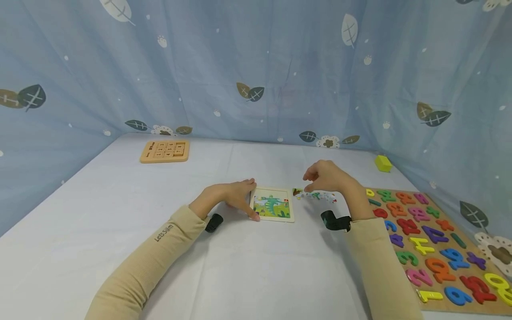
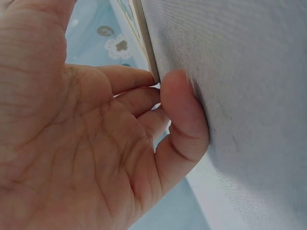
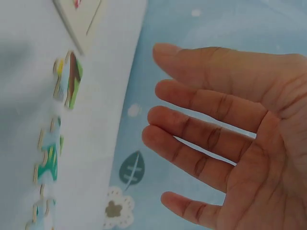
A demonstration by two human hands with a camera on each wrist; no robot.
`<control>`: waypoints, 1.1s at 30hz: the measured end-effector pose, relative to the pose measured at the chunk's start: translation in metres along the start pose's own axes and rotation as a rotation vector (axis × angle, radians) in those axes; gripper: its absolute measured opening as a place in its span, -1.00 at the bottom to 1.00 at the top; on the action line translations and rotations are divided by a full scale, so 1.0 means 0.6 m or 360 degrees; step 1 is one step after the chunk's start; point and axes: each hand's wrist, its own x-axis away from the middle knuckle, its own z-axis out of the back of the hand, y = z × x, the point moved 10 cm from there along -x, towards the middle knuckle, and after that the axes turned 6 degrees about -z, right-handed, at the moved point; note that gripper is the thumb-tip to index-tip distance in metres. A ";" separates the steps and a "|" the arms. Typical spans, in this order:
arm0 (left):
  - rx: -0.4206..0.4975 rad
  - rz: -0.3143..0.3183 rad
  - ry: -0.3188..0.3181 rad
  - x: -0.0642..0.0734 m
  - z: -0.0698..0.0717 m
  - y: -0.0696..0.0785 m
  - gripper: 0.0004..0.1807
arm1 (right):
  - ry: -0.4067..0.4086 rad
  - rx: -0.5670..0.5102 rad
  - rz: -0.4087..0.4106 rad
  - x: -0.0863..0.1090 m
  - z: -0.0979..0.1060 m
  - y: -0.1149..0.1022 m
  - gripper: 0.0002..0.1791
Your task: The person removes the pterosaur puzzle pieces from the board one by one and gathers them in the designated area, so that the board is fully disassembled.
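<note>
A small square jigsaw puzzle board (image 1: 273, 219) with a green dinosaur picture lies in the middle of the table. My left hand (image 1: 239, 195) spans its left side, fingers at the far left corner and thumb at the near one. The left wrist view shows the board's thin wooden edge (image 2: 147, 43) meeting the fingertips. My right hand (image 1: 327, 177) hovers right of the board, fingers slightly bent and nothing between them. Below it lie a brown-and-green puzzle piece (image 3: 72, 81) and a row of white and green puzzle pieces (image 3: 48, 165).
To the right lies a large board of colourful raised numbers and signs (image 1: 434, 242). A yellow-green block (image 1: 383, 163) sits behind it. At the back left is a wooden number tile board (image 1: 165, 151). A blue leaf-patterned curtain (image 1: 280, 66) hangs behind the table.
</note>
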 end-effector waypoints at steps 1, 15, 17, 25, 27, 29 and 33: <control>-0.0001 0.0001 0.0001 0.000 0.000 0.000 0.24 | -0.0007 0.0007 0.0007 -0.001 -0.002 -0.007 -0.67; 0.0035 0.0004 0.0004 0.006 0.002 -0.003 0.25 | -0.0189 -0.0003 0.0103 -0.037 -0.054 -0.093 -0.65; 0.0032 0.0001 0.0000 0.006 0.003 -0.003 0.25 | -0.0218 -0.0004 0.0110 -0.041 -0.060 -0.105 -0.64; 0.0011 -0.0027 -0.0014 0.006 0.000 0.000 0.25 | -0.0284 0.0107 0.0161 -0.058 -0.096 -0.142 -0.66; 0.0012 -0.0035 -0.0019 0.006 -0.001 0.000 0.25 | -0.0306 0.0117 0.0182 -0.062 -0.107 -0.151 -0.66; 0.0019 -0.0040 -0.0011 0.007 -0.001 -0.001 0.25 | -0.0320 0.0109 0.0195 -0.066 -0.116 -0.159 -0.66; 0.0064 -0.0046 0.0010 0.008 0.001 -0.002 0.24 | -0.0336 0.0085 0.0210 -0.071 -0.129 -0.172 -0.66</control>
